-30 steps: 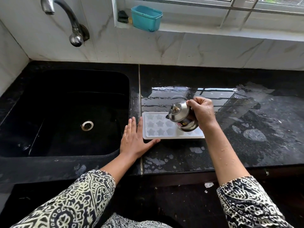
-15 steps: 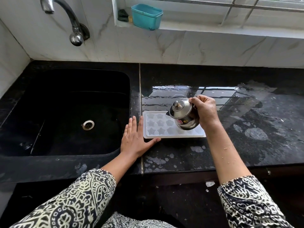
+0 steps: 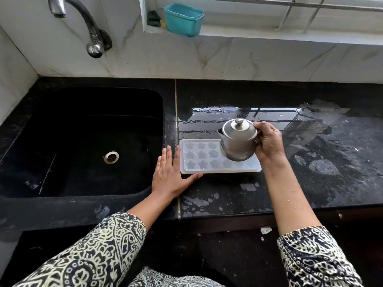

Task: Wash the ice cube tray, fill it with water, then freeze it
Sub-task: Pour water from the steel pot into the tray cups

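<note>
At the far left of the black counter (image 3: 310, 204), under a curved tap (image 3: 91, 32) on the tiled wall, lies a dark sink (image 3: 62, 112) with a round metal drain (image 3: 111, 157). On the strip between sink and tray rests the left hand (image 3: 169, 179), flat, fingers straight and holding nothing, its thumb stretched along the near-left corner of the ice cube tray (image 3: 199, 160). The white tray lies flat on the wet counter just right of the sink, with 3 rows of star and flower cells. A teal tub (image 3: 183, 19) stands on the window sill behind. Above the tray's right part hangs a lidded steel kettle (image 3: 238, 141), nearly upright, spout toward the left. The right hand (image 3: 269, 141) grips it from the right side, fingers curled at its handle. Water patches spread on the counter further right.
</note>
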{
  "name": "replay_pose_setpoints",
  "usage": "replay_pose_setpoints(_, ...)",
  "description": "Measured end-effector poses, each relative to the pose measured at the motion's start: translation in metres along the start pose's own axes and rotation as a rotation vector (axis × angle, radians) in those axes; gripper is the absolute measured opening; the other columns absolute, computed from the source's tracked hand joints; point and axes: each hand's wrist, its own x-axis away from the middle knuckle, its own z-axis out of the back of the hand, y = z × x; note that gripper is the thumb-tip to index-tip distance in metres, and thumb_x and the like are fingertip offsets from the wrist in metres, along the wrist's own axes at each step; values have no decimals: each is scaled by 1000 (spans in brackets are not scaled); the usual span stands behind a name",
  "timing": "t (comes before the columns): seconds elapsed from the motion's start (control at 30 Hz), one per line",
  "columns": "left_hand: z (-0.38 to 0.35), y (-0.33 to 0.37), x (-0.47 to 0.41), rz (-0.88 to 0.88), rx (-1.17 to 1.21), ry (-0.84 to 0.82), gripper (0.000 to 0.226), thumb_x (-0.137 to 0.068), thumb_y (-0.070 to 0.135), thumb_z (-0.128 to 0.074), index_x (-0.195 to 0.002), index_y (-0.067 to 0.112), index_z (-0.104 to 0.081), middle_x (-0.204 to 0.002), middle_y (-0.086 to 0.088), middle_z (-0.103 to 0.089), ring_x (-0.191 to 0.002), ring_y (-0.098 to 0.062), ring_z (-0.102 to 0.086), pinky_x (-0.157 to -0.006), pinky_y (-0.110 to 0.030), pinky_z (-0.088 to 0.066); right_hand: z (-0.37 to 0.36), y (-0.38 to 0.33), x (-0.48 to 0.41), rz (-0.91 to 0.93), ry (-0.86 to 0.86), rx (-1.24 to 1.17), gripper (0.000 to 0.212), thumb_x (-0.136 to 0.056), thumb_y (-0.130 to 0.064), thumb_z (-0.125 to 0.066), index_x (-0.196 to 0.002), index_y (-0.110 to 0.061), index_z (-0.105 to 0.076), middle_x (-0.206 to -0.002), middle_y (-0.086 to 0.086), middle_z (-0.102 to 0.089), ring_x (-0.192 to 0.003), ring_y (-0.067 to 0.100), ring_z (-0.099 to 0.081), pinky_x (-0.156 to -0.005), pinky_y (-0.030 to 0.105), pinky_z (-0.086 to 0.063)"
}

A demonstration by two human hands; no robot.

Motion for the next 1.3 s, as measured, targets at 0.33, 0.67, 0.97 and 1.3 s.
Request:
replay_pose_setpoints(0.33, 0, 0, 0, 6, -3, -12, 118, -67, 92, -27, -152, 21, 15, -160, -11, 14, -147, -20, 17, -118, -35, 10, 18, -2, -3, 104, 17, 292, 18, -77, -9, -65, -63, -11, -54, -59, 1, -53, -59, 13, -48, -58, 23, -44)
replay_pose_setpoints(0.67, 1, 0, 0, 2, -1, -11, 117, -69, 90, -29, -153, 21, 13, -160, -11, 12, -147, -21, 15, -118, -34, 9, 14, -1, 1, 158, -28, 485, 34, -83, -5, -62, -56, -14, -45, -55, 2, -44, -49, 9, -41, -49, 21, -39)
replay_pose_setpoints(0.97, 0, 0, 0, 5, -6, -16, 117, -68, 91, -28, -152, 21, 15, -160, -11, 14, -147, -20, 16, -118, -35, 9, 13, 0, 2, 188, -55, 534, 35, -81, -7, -63, -54, -16, -43, -52, -1, -41, -48, 8, -38, -54, 26, -39)
replay_pose_setpoints(1.3, 0, 0, 1, 4, 6, -10, 117, -68, 91, -29, -152, 21, 14, -160, -11, 13, -147, -21, 15, -118, -35, 9, 7, -6, 3, 220, -50, 544, 42, -83, -5, -62, -51, -17, -37, -41, -14, -38, -41, 1, -35, -45, 15, -35)
